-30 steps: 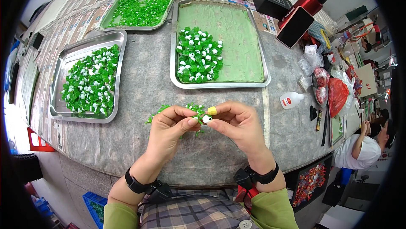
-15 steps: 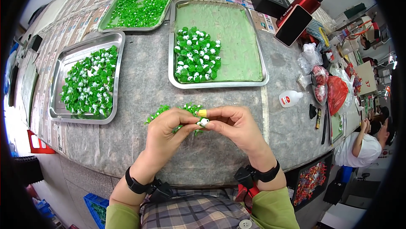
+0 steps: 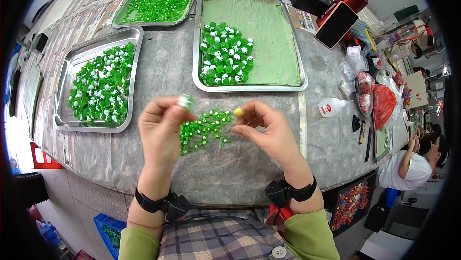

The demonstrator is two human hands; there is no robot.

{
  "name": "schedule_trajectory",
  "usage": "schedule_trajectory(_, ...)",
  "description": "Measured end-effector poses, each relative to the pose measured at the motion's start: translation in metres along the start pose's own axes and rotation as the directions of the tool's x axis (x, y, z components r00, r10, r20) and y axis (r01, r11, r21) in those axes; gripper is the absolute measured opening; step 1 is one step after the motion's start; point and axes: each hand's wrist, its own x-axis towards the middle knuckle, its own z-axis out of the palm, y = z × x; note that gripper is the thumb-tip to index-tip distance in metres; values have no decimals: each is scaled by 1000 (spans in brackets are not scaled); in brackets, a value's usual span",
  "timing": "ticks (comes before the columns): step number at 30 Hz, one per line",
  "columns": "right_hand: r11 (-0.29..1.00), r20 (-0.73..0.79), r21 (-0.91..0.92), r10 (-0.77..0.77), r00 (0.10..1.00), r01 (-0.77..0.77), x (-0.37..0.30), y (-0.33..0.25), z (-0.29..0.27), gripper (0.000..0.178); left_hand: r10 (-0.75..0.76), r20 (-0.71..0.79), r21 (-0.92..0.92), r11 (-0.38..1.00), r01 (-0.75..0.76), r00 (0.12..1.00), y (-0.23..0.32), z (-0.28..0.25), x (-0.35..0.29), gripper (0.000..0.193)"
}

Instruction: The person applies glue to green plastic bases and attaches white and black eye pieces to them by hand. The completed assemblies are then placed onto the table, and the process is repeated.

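Nearest, dark straps (image 3: pixel 150 201) circle both wrists, above an edge of checked cloth (image 3: pixel 211 233). Beyond them, the left hand (image 3: pixel 161 132) is raised and blurred, thumb and forefinger pinched on a small green and white piece (image 3: pixel 185 101), which is up clear of the table (image 3: pixel 235 178). The right hand (image 3: pixel 269 126) has its thumb and forefinger apart, a yellow cap (image 3: pixel 238 111) on the forefinger; nothing plain to see sits between them.

Probably the piece weighs next to nothing. Its shine suggests hard, smooth plastic or glass, stiff and a little slippery, so a light two-finger pinch on opposite sides of its round body should do; a squeeze off-centre could make it shoot away. Whether it would chip, I cannot tell.

Between the hands lies a loose pile (image 3: pixel 205 126) of green bits with white dots. These look finer, with slim ends that may snag or snap, so each seems better taken by its thickest part.

Farther off, the left tray (image 3: pixel 77 68) and the lined tray (image 3: pixel 273 43) bear heaps of green and white pieces, a white bottle (image 3: pixel 332 107) lies to the right, and the far tray (image 3: pixel 149 23) has a spread of smaller green bits
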Motion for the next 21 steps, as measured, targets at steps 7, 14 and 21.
schedule_trajectory(7, 341, 310, -876, -143, 940, 341, 0, 12, 5, 16, -103, -117, -634, 773, 5, 988, 26, -26, 20, 25)
schedule_trajectory(14, 466, 275, -792, -304, 912, 394, -4, -18, -1, 13, -340, 208, 502, 842, 199, 917, 0, 16, -10, 19)
schedule_trajectory(21, 403, 134, -805, -591, 795, 435, -17, -42, -19, 14, -460, 136, 400, 835, 376, 877, -2, 19, -16, 16)
